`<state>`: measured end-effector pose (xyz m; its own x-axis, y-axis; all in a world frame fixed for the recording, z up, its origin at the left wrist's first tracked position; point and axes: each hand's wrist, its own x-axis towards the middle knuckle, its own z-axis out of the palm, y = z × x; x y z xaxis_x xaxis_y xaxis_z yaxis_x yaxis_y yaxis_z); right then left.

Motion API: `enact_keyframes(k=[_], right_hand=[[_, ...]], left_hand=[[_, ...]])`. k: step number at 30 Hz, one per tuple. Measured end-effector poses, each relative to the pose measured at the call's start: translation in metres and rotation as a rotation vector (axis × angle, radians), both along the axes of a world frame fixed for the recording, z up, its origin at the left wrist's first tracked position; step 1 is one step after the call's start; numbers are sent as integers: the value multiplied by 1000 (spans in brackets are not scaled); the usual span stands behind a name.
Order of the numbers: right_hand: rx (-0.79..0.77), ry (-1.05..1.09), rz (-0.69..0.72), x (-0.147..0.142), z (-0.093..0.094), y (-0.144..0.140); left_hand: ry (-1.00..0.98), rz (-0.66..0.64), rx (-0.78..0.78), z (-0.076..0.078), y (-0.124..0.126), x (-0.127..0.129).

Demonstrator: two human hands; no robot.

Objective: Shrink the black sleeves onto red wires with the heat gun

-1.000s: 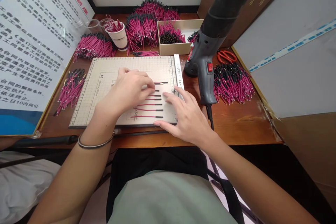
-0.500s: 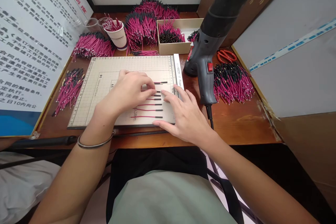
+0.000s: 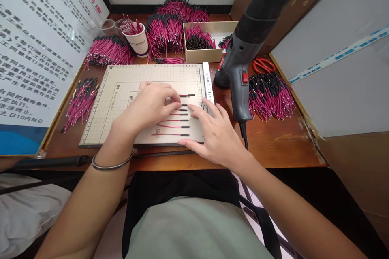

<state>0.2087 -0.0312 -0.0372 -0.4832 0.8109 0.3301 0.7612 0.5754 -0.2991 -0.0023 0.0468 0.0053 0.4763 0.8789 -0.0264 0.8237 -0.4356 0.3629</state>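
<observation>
A cream paper trimmer board (image 3: 121,89) with printed size lines lies before me. Several short red wires with black sleeved ends, one of them a red wire (image 3: 168,134) near the front, rest on it in a row. My left hand (image 3: 148,103) is over the board, thumb and forefinger pinched on a wire (image 3: 184,105) whose black end sticks out to the right; the rest is hidden. Close to that end is the forefinger of my right hand (image 3: 212,129), which rests with fingers spread at the board's right side. Above the row lies another wire (image 3: 191,95).
A grey heat gun (image 3: 240,77) stands upright on the right, its cord running down. Beyond the board are wire piles (image 3: 164,32), a paper cup (image 3: 138,42) of wires and a cardboard box (image 3: 200,56). Red-handled pliers (image 3: 263,64) lie behind another wire heap (image 3: 272,97).
</observation>
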Motion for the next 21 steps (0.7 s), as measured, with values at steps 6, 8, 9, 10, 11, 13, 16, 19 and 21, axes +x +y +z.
enact_keyframes(k=[6,8,9,10,11,13,16,19,21], right_hand=[[-43,-20,-11,0,2,0],[-45,-21,-9,-1,2,0],[-46,-21,-8,-1,2,0],[-49,-22,-6,-1,2,0],[-51,-23,-5,-1,3,1],[-49,-22,-5,-1,3,0],[-28,-12,-3,-1,2,0],[-24,-12,-4,0,1,0],[-40,-18,-10,0,1,0]], left_hand=[[-20,-8,13,-1,0,-1],[-18,-1,10,0,0,0],[-15,5,5,0,-1,0],[-11,13,2,1,-1,1],[-8,18,0,1,-1,1],[-5,19,-4,2,-2,2],[-4,16,-8,2,-3,3],[-3,28,-3,2,-3,3],[-6,29,8,1,-2,3]])
